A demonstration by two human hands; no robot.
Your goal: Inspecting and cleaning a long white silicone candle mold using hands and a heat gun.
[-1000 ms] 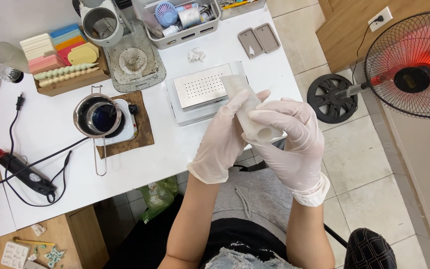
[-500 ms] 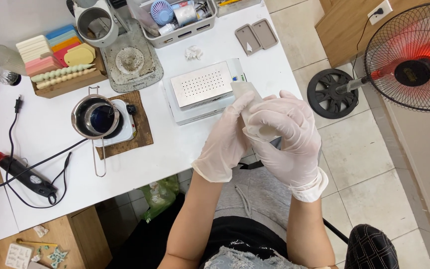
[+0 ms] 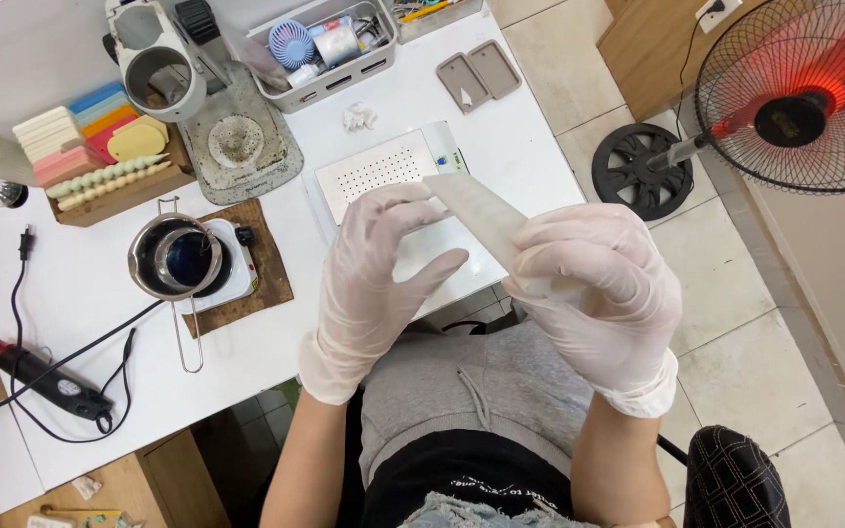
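1. Quickly counted: two gloved hands, one pale translucent strip (image 3: 486,220), one white perforated plate (image 3: 376,173), one melting pot (image 3: 180,257), two grey cases (image 3: 481,73), one floor fan (image 3: 799,93).
2. Right hand (image 3: 603,293) is raised over the lap, fingers curled and clamped on the strip's lower end; strip tilts up-left, above the table edge.
3. Left hand (image 3: 378,269) is upright beside it, fingers together and extended, fingertips touching the strip's upper end, thumb out toward the right hand; not closed around it.
4. Around: pot sits on a small white heater on a brown mat; tray of coloured wax blocks (image 3: 90,137) at the back left; grey bin (image 3: 325,49) at the back; black corded tool (image 3: 46,381) at the left. Hands hide part of the plate's near side.
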